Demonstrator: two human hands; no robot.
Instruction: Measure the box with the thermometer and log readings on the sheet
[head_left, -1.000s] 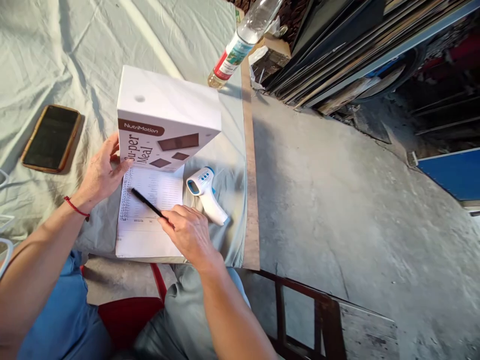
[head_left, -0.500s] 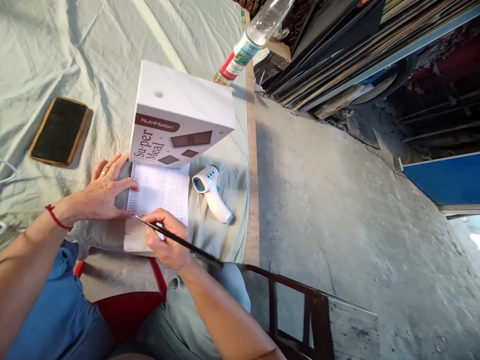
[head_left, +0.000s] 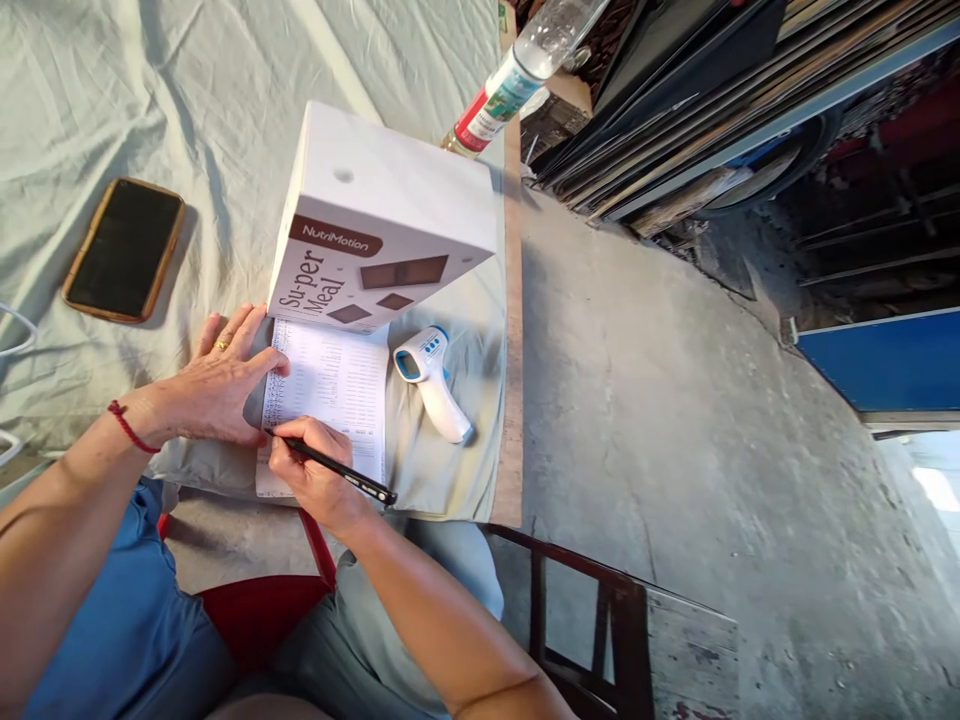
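Note:
A printed sheet of paper (head_left: 334,385) lies on the cloth-covered table (head_left: 187,90), its far end under a white box (head_left: 382,215) marked NutriMotion Su-per Meal. My right hand (head_left: 315,475) grips a black pen (head_left: 341,470) with its tip on the sheet's left margin. My left hand (head_left: 217,385) lies flat, fingers spread, pressing the sheet's left edge; it wears a ring and a red wrist cord. A white and blue infrared thermometer (head_left: 435,385) lies just right of the sheet.
A black phone in a brown case (head_left: 124,250) lies at the left. A clear bottle (head_left: 517,80) stands at the table's far right edge. Stacked boards (head_left: 712,110) lean at the back right. A dark wooden frame (head_left: 600,610) and concrete floor (head_left: 712,400) are to the right.
My right hand turned the pen round, from pointing up the sheet to a writing grip, and moved to the left margin. My left hand slid from the box's base onto the sheet's edge.

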